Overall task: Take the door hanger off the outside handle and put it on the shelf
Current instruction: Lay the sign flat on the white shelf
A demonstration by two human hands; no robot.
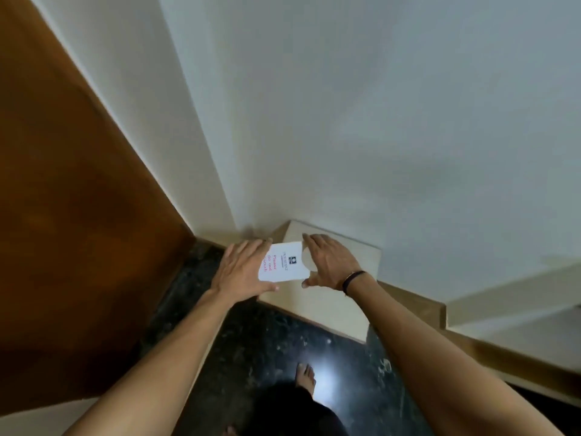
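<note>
A white door hanger with red lettering and a round cut-out lies flat over the cream shelf in the wall corner. My left hand covers its left edge, thumb along the near side. My right hand brackets its right end, where the cut-out is, with the fingers at the far corner and the thumb at the near corner. Both hands touch the card. I cannot tell whether it rests on the shelf or hovers just above it.
A brown wooden door fills the left. White walls meet in the corner behind the shelf. A wooden ledge runs off to the right. Below are the dark speckled floor and my bare foot.
</note>
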